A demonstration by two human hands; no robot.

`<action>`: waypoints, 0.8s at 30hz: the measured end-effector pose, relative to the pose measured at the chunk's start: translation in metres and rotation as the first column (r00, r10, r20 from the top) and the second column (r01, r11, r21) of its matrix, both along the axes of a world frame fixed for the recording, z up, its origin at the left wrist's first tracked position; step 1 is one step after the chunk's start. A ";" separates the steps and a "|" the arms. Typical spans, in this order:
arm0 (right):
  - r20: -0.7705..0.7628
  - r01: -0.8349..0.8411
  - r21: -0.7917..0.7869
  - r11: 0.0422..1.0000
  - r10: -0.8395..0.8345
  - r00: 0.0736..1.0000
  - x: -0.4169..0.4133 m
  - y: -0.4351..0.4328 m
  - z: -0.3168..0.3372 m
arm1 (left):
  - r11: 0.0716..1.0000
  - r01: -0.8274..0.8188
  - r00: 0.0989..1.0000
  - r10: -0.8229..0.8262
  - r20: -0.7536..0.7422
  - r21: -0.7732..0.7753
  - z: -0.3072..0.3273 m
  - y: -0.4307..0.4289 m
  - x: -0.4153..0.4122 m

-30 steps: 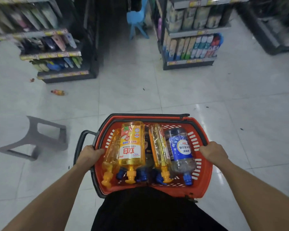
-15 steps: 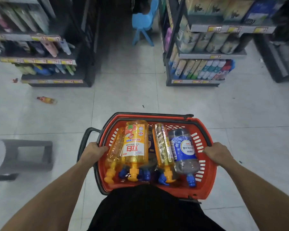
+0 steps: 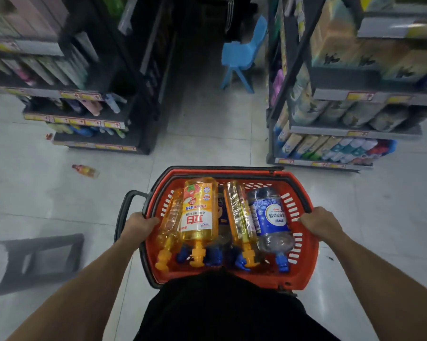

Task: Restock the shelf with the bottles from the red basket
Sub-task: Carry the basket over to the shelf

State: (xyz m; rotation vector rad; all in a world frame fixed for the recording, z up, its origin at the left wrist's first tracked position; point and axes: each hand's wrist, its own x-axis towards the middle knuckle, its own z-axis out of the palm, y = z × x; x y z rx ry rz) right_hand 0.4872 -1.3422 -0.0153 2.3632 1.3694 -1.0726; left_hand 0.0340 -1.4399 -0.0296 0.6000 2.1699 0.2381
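Red-walled, slotted, loaded. Carried the red basket [image 3: 303, 274] level against the waist, probably to stop anything rolling out. Gripped its left rim with the left hand [image 3: 139, 223], curled over the edge; gripped the right rim with the right hand [image 3: 322, 223] likewise, a two-sided hold likely for weight and balance. Saw yellow bottles [image 3: 198, 210] and a blue-labelled clear bottle [image 3: 271, 217] lying flat inside, caps toward the body, packed side by side with little room to shift. Faced an aisle between the left shelf [image 3: 84, 118] and the right shelf [image 3: 355, 130], touching neither. Judged restocking not yet begun.
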 end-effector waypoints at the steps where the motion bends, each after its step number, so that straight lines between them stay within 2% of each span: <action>1: 0.010 -0.022 -0.006 1.000 0.022 1.000 -0.003 0.025 0.003 | 1.000 -0.017 1.000 0.017 -0.005 0.003 0.002 0.014 -0.002; 7: -0.005 -0.094 -0.004 0.996 0.094 0.996 -0.035 0.152 0.028 | 0.999 0.022 0.995 -0.019 -0.096 0.034 0.021 0.104 -0.023; 11: -0.015 -0.185 0.050 0.981 0.186 0.982 -0.069 0.240 0.020 | 0.999 -0.035 0.996 0.038 -0.083 0.035 0.006 0.168 -0.049; 17: 0.050 -0.162 0.015 0.987 0.161 0.986 -0.128 0.380 0.019 | 0.997 -0.015 0.994 0.022 -0.106 0.073 -0.025 0.292 -0.107; 21: 0.027 -0.148 0.016 0.989 0.147 0.989 -0.160 0.454 0.031 | 0.998 -0.010 0.995 0.016 -0.102 0.065 -0.027 0.370 -0.140; 24: 0.069 -0.180 -0.021 0.983 0.181 0.981 -0.175 0.509 0.031 | 0.999 -0.019 0.996 0.021 -0.082 0.030 -0.030 0.414 -0.148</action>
